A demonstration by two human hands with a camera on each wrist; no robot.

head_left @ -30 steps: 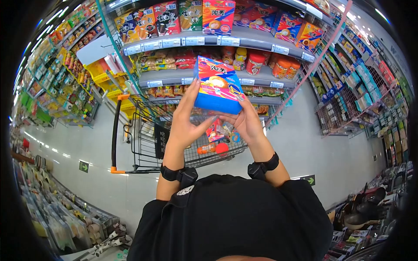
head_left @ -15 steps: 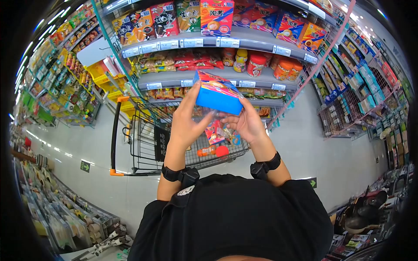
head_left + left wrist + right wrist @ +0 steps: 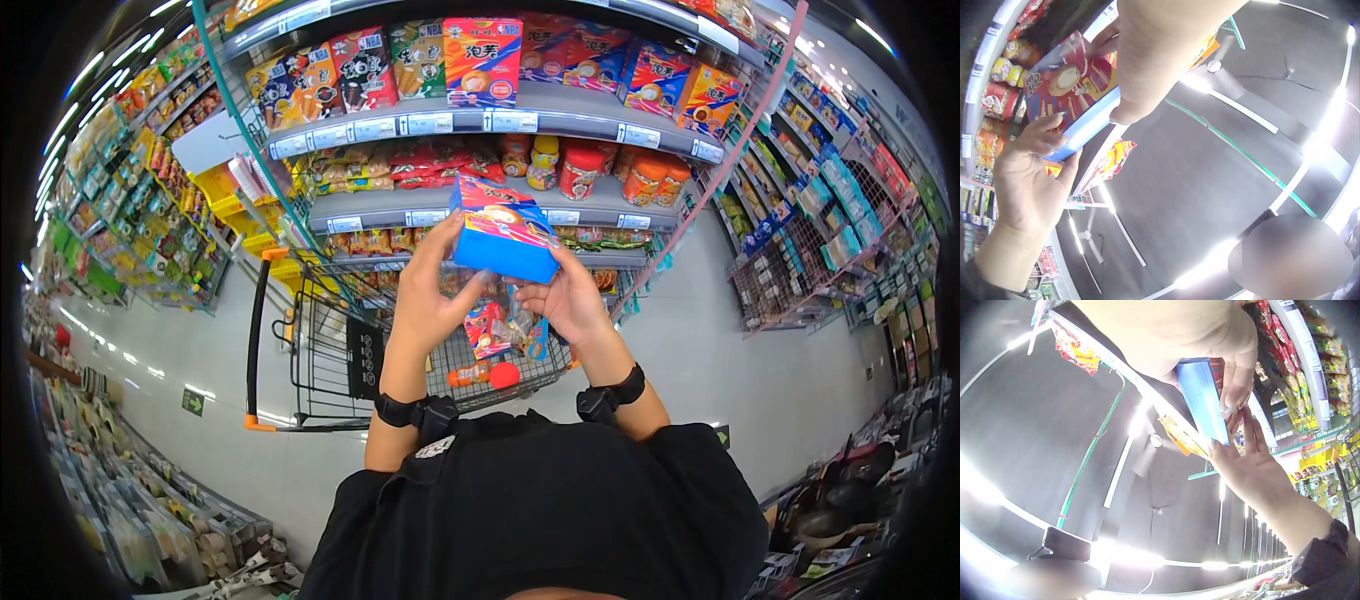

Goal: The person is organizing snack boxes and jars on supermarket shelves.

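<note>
Both hands hold up a blue snack box (image 3: 505,250) with a red, orange and purple printed face, in front of the shelves and above the shopping cart. My left hand (image 3: 425,300) grips its left end, thumb low near the plain blue side. At the right end, my right hand (image 3: 575,305) holds a corner, with some fingers curled underneath. The box tilts, so its blue side faces me and the printed face slants away. In the left wrist view, the fingers of the right hand (image 3: 1032,181) lie against the printed face and blue edge.
Below the hands stands a wire shopping cart (image 3: 310,400) holding a similar red box (image 3: 483,330), an orange bottle with a red cap (image 3: 485,375) and clear packaging. Ahead, a shelf (image 3: 380,208) bears jars (image 3: 580,172) and bags. Similar boxes (image 3: 482,62) line the shelf above.
The box tipped so its printed face narrowed and the blue side showed more, then tipped back slightly. Hands, box, shelves and cart sit a little lower in the head view.
</note>
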